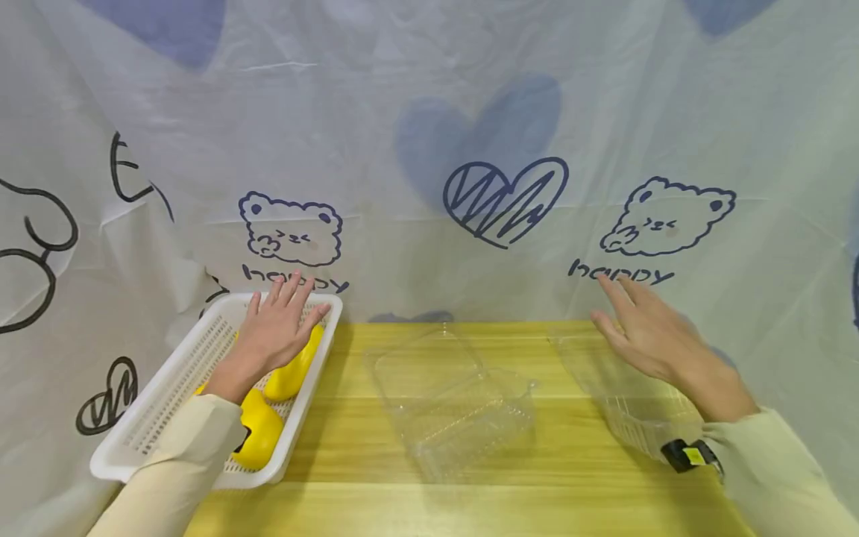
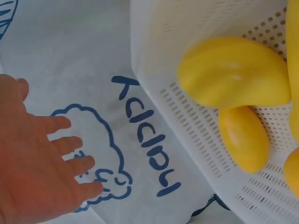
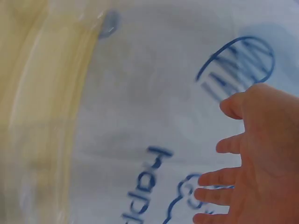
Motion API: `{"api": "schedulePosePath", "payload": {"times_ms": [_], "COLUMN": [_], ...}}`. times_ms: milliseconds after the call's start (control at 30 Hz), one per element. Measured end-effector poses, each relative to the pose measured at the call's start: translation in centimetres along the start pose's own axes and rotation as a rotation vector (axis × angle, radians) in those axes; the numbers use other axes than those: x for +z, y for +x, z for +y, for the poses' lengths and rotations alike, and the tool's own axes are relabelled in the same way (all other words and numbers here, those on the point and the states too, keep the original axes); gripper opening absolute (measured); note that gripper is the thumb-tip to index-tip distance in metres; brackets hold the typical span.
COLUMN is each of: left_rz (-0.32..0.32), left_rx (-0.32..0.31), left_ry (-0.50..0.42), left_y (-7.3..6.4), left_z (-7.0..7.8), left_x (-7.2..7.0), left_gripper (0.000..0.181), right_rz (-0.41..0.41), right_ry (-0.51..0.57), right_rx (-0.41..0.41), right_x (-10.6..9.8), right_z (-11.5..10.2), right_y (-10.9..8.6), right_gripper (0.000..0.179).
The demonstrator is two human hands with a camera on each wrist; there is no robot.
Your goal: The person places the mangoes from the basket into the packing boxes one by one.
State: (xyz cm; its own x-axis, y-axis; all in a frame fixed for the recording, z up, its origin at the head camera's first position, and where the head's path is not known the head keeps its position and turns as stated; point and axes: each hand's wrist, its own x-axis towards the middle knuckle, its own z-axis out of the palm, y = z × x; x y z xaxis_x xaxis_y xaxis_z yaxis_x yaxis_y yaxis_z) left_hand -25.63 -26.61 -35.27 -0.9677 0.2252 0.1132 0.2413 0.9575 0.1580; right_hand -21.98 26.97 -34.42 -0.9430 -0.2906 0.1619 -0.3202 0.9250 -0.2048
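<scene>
My left hand [image 1: 278,332] hovers over a white slotted plastic basket [image 1: 184,365], its fingers straight and spread, holding nothing. Several smooth yellow mango-like fruits [image 1: 262,432] lie inside the basket; in the left wrist view a large curved one [image 2: 233,72] rests beside a smaller oval one [image 2: 244,140]. Over on the right, my right hand [image 1: 647,332] is raised with straight fingers and holds nothing. Below it stands a clear plastic container [image 1: 644,421], partly hidden by the hand and forearm. Another clear container [image 1: 470,429], its lid raised, sits on the table between both hands.
A yellow wood-grain table [image 1: 349,462] carries the basket and containers. Behind it hangs a pale cloth [image 1: 396,246] printed with hearts and bear faces; it also covers the left side. A small black device [image 1: 687,455] is at the right sleeve.
</scene>
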Motion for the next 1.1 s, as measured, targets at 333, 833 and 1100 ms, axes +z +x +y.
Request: {"api": "schedulePosePath", "payload": {"times_ms": [333, 833, 1100], "left_rz": [-0.021, -0.148, -0.265], "left_rx": [0.043, 0.113, 0.047], "left_ry": [-0.107, -0.231, -0.219], "left_y": [-1.2, -3.2, -4.9], "left_z": [-0.7, -4.2, -5.6], "left_x": [-1.6, -1.1, 0.0], "left_gripper": [0.068, 0.048, 0.055], "right_rz": [0.011, -0.036, -0.065], "right_ry": [0.251, 0.47, 0.488], "right_rx": [-0.022, 0.096, 0.143], "right_x": [0.6, 7.7, 9.7], "right_z": [-5.1, -8.7, -8.6], "right_y": [0.2, 1.5, 1.3], "right_gripper": [0.059, 0.044, 0.035]}}
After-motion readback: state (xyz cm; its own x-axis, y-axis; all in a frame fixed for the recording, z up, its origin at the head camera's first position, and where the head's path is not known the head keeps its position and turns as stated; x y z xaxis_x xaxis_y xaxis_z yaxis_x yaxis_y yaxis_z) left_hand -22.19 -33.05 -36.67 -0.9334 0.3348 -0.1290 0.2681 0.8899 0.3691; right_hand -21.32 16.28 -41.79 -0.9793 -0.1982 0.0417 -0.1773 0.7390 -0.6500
